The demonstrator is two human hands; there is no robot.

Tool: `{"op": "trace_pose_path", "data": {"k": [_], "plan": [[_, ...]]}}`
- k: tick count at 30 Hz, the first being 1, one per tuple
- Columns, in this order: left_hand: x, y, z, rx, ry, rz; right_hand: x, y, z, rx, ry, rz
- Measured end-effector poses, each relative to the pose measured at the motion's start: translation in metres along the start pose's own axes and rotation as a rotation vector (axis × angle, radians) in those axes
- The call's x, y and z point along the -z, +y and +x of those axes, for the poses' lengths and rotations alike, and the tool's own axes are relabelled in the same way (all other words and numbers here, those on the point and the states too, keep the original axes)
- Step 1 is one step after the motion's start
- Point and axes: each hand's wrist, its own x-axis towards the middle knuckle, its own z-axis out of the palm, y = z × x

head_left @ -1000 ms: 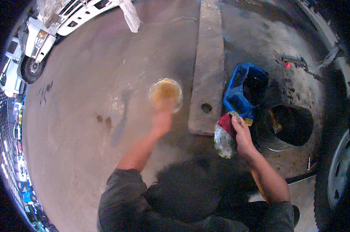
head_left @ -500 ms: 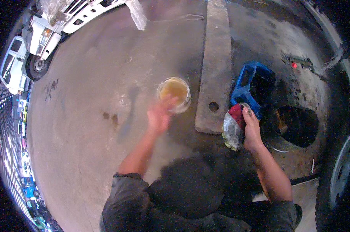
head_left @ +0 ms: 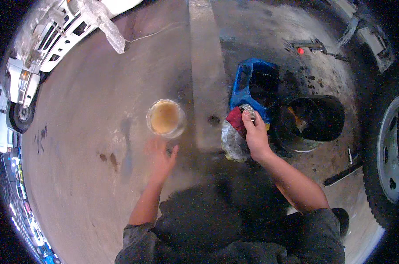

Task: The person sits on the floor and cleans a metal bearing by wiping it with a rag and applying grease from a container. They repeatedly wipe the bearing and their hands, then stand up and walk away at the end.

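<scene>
Here, the blurred left hand (head_left: 160, 158) has its fingers apart near a tub (head_left: 165, 118); the right hand (head_left: 256, 134) clamps its fingers on a bundle (head_left: 234, 137).

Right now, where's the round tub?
In the head view, the tub is left of centre, just beyond your left hand and left of the long bar.

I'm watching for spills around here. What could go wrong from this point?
1. The clear round container of amber contents might tip or slosh if the left grip, blurred close to it in view, knocks it.
2. The red-and-silver packet could slip from the right grip, which holds it near its ribbed end, and perhaps hit the blue plastic container just beyond.
</scene>
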Motion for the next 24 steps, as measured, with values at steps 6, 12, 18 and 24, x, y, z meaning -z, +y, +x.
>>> {"op": "trace_pose_path", "data": {"k": [6,12,18,24], "plan": [[-0.002,0.002,0.011,-0.128,-0.071,0.316,-0.011,0.004,-0.003,-0.012,0.098,-0.029],[0.033,0.032,0.008,-0.073,-0.654,-0.274,-0.018,-0.009,-0.01,0.056,0.091,0.022],[-0.012,0.118,0.038,-0.038,-0.408,-0.795,-0.039,-0.021,-0.01,0.297,0.249,-0.338],[-0.038,0.062,0.04,0.103,-0.096,-1.128,-0.06,-0.004,-0.014,0.178,0.46,-0.165]]}}
